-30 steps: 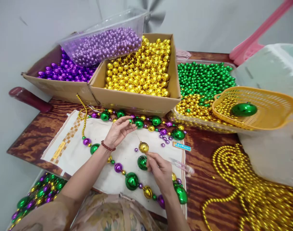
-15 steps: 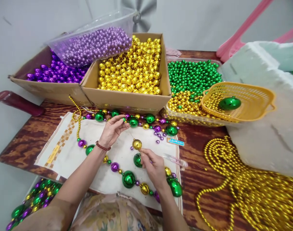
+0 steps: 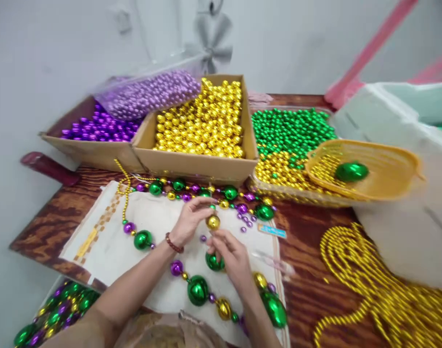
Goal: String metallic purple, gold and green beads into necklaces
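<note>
My left hand [image 3: 192,218] is closed in a pinch, its fingertips at a small green bead [image 3: 212,207]. Directly beneath that bead hangs a shiny gold bead [image 3: 213,222]. The pinched fingers of my right hand [image 3: 230,249] meet at the gold bead's lower edge; the thread there is too fine to make out. Partly behind the right fingers is a large green bead [image 3: 214,261]. A strand of purple, gold and green beads [image 3: 198,290] curves over the white cloth [image 3: 115,251] below both hands, and a finished-looking bead strand [image 3: 230,193] lies along its far edge.
Cardboard boxes hold purple beads [image 3: 105,128] and gold beads [image 3: 199,125]. A clear tub carries green beads [image 3: 293,128], with a yellow basket [image 3: 391,169] resting on it. Gold bead strings [image 3: 380,290] spread at right beside a white foam box [image 3: 395,232]. A dark red bottle-like object [image 3: 50,168] lies left.
My left hand has come down and right with the small green bead, closing the gap of thread to the gold bead. The whole view has shifted, so the scene sits lower.
</note>
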Available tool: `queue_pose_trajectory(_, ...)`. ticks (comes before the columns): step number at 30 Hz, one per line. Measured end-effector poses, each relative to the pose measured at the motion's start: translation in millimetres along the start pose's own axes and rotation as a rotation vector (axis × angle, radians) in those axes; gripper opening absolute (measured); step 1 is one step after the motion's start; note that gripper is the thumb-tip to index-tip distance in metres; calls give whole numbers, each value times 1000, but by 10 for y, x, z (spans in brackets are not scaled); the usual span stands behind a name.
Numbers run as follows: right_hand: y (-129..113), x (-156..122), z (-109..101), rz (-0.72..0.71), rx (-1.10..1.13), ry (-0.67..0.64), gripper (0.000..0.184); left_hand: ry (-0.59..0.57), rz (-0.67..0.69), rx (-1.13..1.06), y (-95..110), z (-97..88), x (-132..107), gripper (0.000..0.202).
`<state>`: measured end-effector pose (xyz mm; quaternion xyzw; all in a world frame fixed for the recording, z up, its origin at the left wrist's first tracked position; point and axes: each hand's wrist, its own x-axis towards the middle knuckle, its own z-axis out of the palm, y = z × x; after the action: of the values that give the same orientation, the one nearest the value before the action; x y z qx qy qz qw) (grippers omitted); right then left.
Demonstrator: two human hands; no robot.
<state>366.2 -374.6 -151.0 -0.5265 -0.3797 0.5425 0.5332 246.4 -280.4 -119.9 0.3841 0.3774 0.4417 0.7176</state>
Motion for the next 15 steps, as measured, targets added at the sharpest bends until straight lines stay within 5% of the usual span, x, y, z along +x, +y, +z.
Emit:
queue_pose_trajectory(5,56,73,-70,-25,-25,57,40,-133,60,127,111,-40,-47,33)
queue_pose_trajectory(8,78,109,-98,-30,-92,96,41,-170,204,380,383,-195,-66,31)
queue_pose_trajectory(10,88,127,-124,-27,-122,120,42,-7,393,573,722,-436,47,23)
queue_pose_trajectory(13,95,162,-157,-21,-128,163,43,384,701,813,1448,-993,448,14)
queue_pose_trajectory(15,87,184,-155,-28,-116,198,45,613,732,995,1955,-1397,799,11)
